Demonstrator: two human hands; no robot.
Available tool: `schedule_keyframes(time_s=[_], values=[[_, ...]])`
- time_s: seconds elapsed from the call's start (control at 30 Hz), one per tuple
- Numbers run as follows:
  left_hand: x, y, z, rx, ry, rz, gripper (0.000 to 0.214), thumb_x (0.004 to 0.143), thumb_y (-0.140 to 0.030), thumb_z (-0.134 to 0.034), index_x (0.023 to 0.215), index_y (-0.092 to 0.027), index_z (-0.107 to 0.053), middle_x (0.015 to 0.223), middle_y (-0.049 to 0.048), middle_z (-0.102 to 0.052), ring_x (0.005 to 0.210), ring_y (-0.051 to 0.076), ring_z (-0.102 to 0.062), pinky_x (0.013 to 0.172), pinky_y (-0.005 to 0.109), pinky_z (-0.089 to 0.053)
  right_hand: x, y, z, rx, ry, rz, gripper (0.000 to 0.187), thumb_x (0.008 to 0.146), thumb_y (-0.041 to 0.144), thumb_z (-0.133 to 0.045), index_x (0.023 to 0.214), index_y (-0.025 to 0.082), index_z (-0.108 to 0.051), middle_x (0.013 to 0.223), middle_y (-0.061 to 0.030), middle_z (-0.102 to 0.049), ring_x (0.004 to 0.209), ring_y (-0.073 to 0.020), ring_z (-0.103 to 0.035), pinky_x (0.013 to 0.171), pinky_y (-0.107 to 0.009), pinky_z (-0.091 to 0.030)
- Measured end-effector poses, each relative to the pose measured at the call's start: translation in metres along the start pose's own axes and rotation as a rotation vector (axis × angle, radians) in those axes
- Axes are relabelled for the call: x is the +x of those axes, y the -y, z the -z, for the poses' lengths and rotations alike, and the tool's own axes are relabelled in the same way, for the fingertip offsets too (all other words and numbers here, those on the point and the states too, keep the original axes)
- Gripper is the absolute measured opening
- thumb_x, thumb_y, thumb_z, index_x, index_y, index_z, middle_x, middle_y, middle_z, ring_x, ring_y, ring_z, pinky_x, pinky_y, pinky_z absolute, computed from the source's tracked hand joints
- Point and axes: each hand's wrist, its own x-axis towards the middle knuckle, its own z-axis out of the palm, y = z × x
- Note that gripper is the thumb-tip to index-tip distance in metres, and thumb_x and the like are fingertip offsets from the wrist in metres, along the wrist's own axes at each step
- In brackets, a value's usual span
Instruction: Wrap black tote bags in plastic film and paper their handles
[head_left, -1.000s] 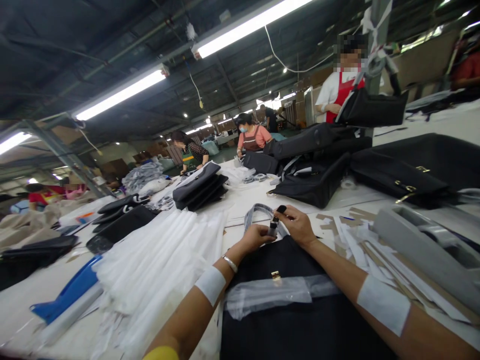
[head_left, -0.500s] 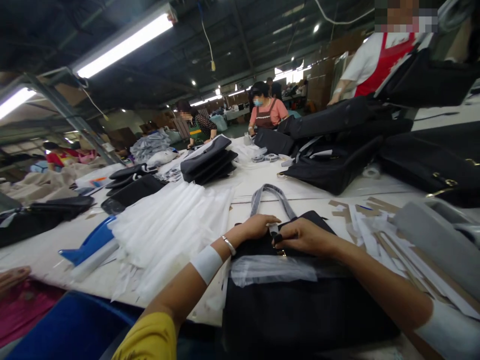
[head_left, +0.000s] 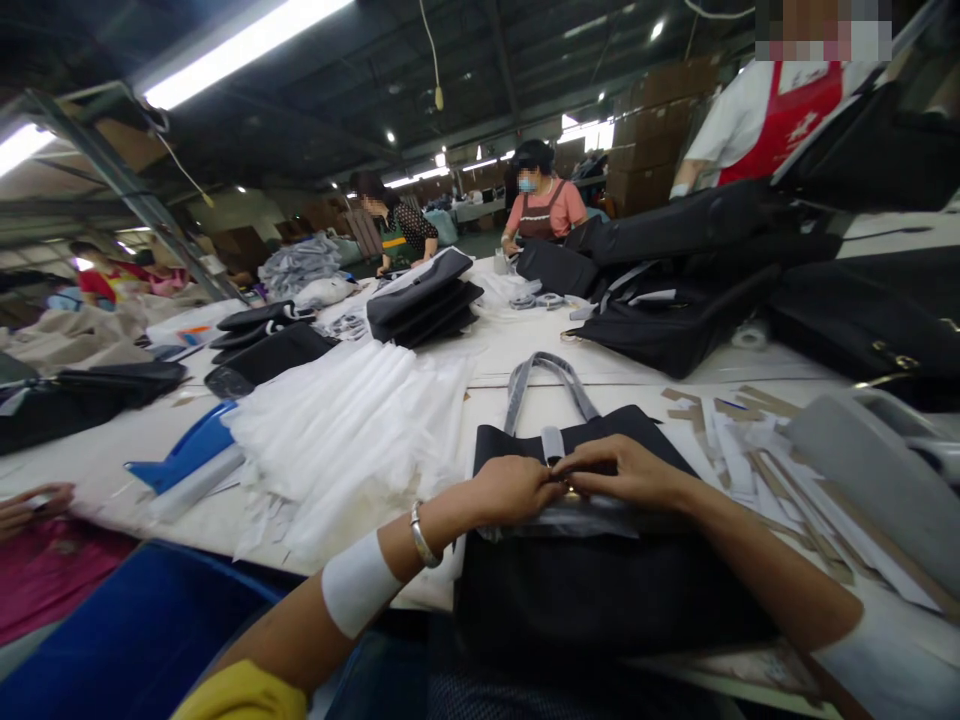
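A black handbag [head_left: 600, 600] lies at the table's near edge in front of me, its grey-wrapped handle [head_left: 551, 365] standing up at the far side. A closure strap [head_left: 553, 443] with a pale wrapping comes over the bag's top. My left hand [head_left: 514, 492] is closed, fingertips pinched at the strap's dark end. Against it, my right hand [head_left: 630, 472] pinches the same spot with thumb and fingers. Between them a bit of gold clasp [head_left: 571, 490] shows; the fingers cover most of it. Clear film [head_left: 600, 520] lies across the bag's front below my hands.
White wrapping sheets [head_left: 345, 430] are piled left of the bag, beside a blue tool-like object [head_left: 184, 450]. Card and paper strips [head_left: 787, 500] lie to the right. More black bags [head_left: 675, 320] fill the table's far side. Co-workers stand around; another person's hand [head_left: 34, 510] is at left.
My left hand has moved down and nearer to the clasp, meeting my right hand. The strap's pale part now stands above my fingers. The view has shifted slightly.
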Motion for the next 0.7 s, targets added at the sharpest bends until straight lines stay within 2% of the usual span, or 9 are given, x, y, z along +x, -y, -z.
schedule_keyframes(time_s=[0.03, 0.1, 0.2, 0.3, 0.4, 0.53, 0.63, 0.7], values=[[0.002, 0.000, -0.001, -0.009, 0.015, 0.001, 0.042, 0.096, -0.046, -0.042, 0.105, -0.018, -0.073, 0.095, 0.0109, -0.074, 0.082, 0.026, -0.068, 0.071, 0.030, -0.047, -0.001, 0.000, 0.001, 0.060, 0.015, -0.026, 0.045, 0.086, 0.054, -0.062, 0.104, 0.015, -0.074, 0.081, -0.0061, -0.072, 0.074, -0.0186, -0.065, 0.068, -0.027, -0.048], [0.005, 0.002, -0.004, -0.048, 0.036, -0.029, 0.041, 0.095, -0.047, -0.045, 0.113, -0.020, -0.070, 0.099, 0.0096, -0.074, 0.084, 0.026, -0.068, 0.068, 0.028, -0.046, -0.003, -0.003, 0.003, 0.121, 0.022, -0.071, 0.046, 0.085, 0.056, -0.063, 0.095, 0.013, -0.075, 0.075, -0.0065, -0.071, 0.070, -0.0177, -0.065, 0.065, -0.027, -0.048], [0.005, 0.005, -0.008, -0.159, 0.039, -0.098, 0.035, 0.092, -0.044, -0.053, 0.109, -0.020, -0.071, 0.095, 0.0060, -0.074, 0.080, 0.022, -0.067, 0.064, 0.024, -0.043, -0.003, -0.009, 0.005, 0.152, 0.009, -0.127, 0.046, 0.082, 0.058, -0.067, 0.082, 0.012, -0.073, 0.067, -0.0054, -0.069, 0.060, -0.0150, -0.062, 0.058, -0.025, -0.045], [-0.001, 0.005, -0.010, -0.317, 0.019, -0.129, 0.026, 0.090, -0.036, -0.059, 0.101, -0.017, -0.072, 0.086, 0.0022, -0.073, 0.074, 0.016, -0.064, 0.062, 0.021, -0.041, -0.003, -0.013, 0.006, 0.250, 0.063, -0.184, 0.045, 0.081, 0.057, -0.068, 0.084, 0.012, -0.072, 0.065, -0.0050, -0.069, 0.057, -0.0140, -0.062, 0.058, -0.025, -0.046], [-0.012, 0.000, -0.009, -0.401, -0.065, -0.146, 0.021, 0.090, -0.029, -0.060, 0.101, -0.017, -0.072, 0.089, 0.0015, -0.072, 0.077, 0.015, -0.064, 0.068, 0.020, -0.043, -0.004, -0.012, 0.008, 0.351, 0.130, -0.206, 0.043, 0.083, 0.054, -0.068, 0.093, 0.013, -0.073, 0.070, -0.0057, -0.071, 0.061, -0.0145, -0.065, 0.060, -0.025, -0.048], [-0.027, -0.013, -0.010, -0.298, -0.231, -0.154, 0.017, 0.091, -0.028, -0.061, 0.100, -0.019, -0.072, 0.098, 0.0041, -0.072, 0.088, 0.017, -0.066, 0.081, 0.023, -0.047, -0.004, -0.011, 0.010, 0.312, 0.059, -0.160, 0.041, 0.081, 0.052, -0.070, 0.099, 0.015, -0.074, 0.085, -0.0068, -0.073, 0.067, -0.0145, -0.065, 0.062, -0.025, -0.048], [-0.035, -0.019, -0.017, -0.184, -0.289, -0.209, 0.021, 0.097, -0.028, -0.052, 0.104, -0.021, -0.070, 0.101, 0.0048, -0.070, 0.094, 0.017, -0.065, 0.085, 0.024, -0.048, -0.003, -0.013, 0.008, 0.184, -0.021, -0.122, 0.040, 0.081, 0.052, -0.070, 0.094, 0.015, -0.076, 0.086, -0.0062, -0.073, 0.070, -0.0155, -0.063, 0.065, -0.026, -0.048], [-0.039, -0.021, -0.024, -0.118, -0.313, -0.258, 0.026, 0.101, -0.028, -0.044, 0.107, -0.021, -0.068, 0.103, 0.0049, -0.070, 0.098, 0.016, -0.064, 0.087, 0.024, -0.048, -0.002, -0.015, 0.006, 0.110, 0.022, -0.107, 0.039, 0.080, 0.052, -0.070, 0.094, 0.016, -0.077, 0.085, -0.0058, -0.074, 0.076, -0.0180, -0.064, 0.072, -0.028, -0.048]])
